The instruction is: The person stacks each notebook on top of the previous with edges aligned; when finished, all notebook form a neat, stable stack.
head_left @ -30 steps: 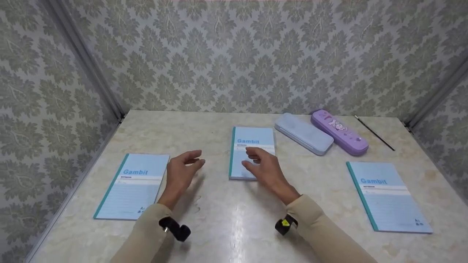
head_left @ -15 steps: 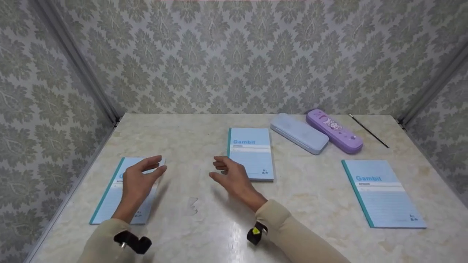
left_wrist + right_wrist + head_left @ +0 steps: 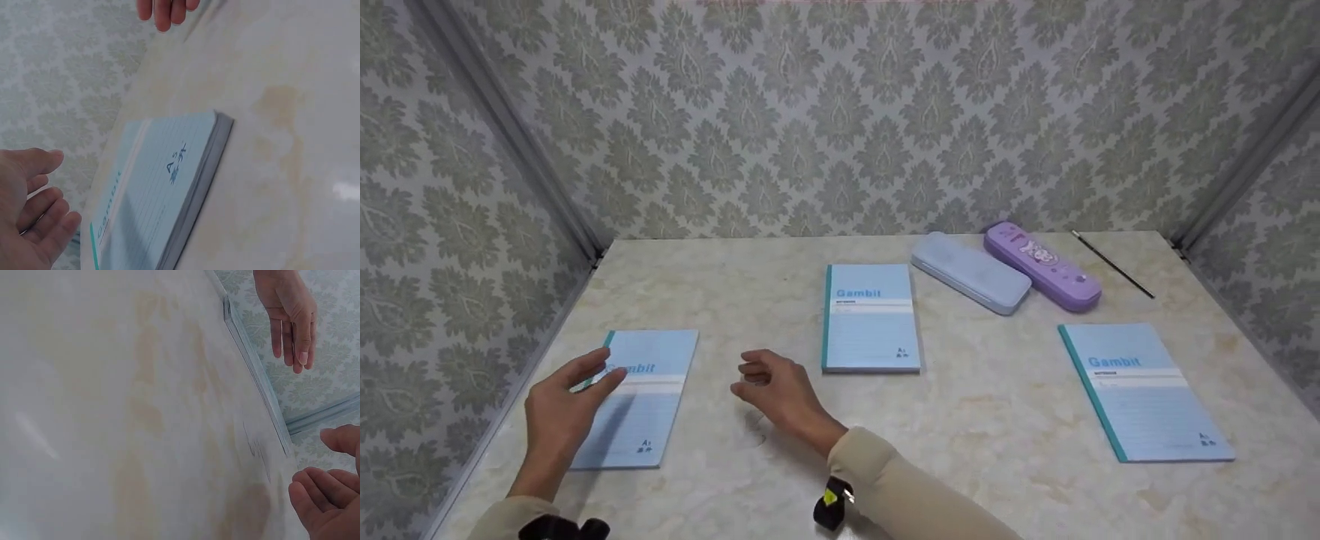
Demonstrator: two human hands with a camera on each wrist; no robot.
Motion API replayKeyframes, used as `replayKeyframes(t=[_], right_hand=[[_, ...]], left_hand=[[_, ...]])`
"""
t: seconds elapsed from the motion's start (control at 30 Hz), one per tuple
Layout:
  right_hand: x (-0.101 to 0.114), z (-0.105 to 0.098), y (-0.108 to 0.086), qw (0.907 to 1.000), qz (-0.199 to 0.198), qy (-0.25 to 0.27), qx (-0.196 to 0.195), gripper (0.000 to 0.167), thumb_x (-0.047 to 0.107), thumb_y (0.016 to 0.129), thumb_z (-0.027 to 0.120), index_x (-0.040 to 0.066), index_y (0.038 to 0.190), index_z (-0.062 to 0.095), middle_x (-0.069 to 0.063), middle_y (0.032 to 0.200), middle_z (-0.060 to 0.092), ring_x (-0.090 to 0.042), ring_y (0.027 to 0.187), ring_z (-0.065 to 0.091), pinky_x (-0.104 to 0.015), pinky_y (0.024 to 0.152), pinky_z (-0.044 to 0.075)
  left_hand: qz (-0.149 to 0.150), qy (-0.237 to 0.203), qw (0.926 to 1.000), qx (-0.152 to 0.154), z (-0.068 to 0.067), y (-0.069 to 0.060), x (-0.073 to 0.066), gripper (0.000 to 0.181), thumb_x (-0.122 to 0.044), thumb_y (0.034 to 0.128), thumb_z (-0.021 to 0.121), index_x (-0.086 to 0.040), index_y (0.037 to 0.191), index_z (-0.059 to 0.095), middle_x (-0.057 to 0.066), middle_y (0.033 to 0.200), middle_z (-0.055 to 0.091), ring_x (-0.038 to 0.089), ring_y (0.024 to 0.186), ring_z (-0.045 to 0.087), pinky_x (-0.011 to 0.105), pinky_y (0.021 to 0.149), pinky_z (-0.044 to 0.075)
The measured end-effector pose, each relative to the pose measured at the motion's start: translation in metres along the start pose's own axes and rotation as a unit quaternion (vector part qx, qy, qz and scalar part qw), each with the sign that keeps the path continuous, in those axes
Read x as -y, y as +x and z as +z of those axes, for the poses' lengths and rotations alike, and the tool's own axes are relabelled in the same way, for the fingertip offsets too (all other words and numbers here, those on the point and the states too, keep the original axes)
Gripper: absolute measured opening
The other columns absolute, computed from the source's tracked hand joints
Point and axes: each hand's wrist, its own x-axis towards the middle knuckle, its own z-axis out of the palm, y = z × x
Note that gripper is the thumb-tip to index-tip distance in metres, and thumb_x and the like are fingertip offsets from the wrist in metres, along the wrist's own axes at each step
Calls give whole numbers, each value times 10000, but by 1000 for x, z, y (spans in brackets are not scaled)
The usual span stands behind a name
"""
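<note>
On the marbled table (image 3: 997, 420), the leftmost notebook (image 3: 649, 401) lies between the loosely curved, empty hands (image 3: 561, 411) (image 3: 781, 390).

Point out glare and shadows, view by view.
Head: a shadow, apparently from the left hand, darkens the left notebook; left wrist: a shadow crosses that notebook, and glare whitens the tabletop near the right edge; right wrist: a pale glare streak lies on the tabletop at the left.

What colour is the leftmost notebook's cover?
The cover is light blue with a white band; best in the head view.
</note>
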Motion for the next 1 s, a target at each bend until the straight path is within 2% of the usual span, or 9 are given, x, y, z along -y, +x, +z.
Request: replayKeyframes(t=[0.1,0.23,0.3,0.5,0.7,0.87,1.0], right_hand=[[1,9,0,9998,152,140,79,479,203,1000,766,62,1437,632,-54,1310,712,-161,1201,674,-316,984,559],[3,16,0,9994,268,197,101,481,199,987,783,71,1429,644,-34,1298,723,-135,1184,680,-300,968,563],[3,20,0,9992,315,199,116,479,191,982,787,68,1424,649,-34,1291,728,-128,1173,685,-297,963,565],[7,31,0,9980,531,311,119,468,186,955,813,89,1392,674,3,1242,741,-95,1116,696,-285,940,570],[13,45,3,9948,943,323,189,469,216,941,831,116,1375,686,37,1202,749,-76,1089,697,-308,950,570],[17,53,6,9909,1275,394,167,505,206,925,846,133,1395,678,33,1199,760,-105,1101,710,-336,974,566],[19,58,6,9898,1323,446,278,537,194,920,845,117,1420,664,17,1221,758,-138,1148,701,-337,977,562]], left_hand=[[-343,36,9994,-10,-8,2,7,630,-358,989,784,-81,1519,587,150,1516,587,346,1353,590,99,847,492],[-726,38,9973,76,-13,5,15,683,-334,987,790,-70,1561,531,167,1575,520,366,1425,516,358,1063,511],[-859,75,9962,119,-14,6,18,694,-321,985,794,-66,1569,517,184,1589,496,385,1426,510,479,1105,476],[-934,340,9949,164,-20,6,27,686,-284,979,802,-43,1557,523,251,1594,459,455,1386,525,486,1054,513],[-1204,395,9918,186,-25,6,33,674,-207,986,776,17,1554,491,289,1615,401,481,1474,402,553,1149,408],[-1401,549,9885,116,-28,7,36,632,-161,986,763,64,1517,506,306,1576,437,486,1473,398,571,1169,378],[-1568,743,9848,60,-29,6,38,574,-143,998,739,69,1490,535,306,1538,486,486,1437,440,590,1146,393]])
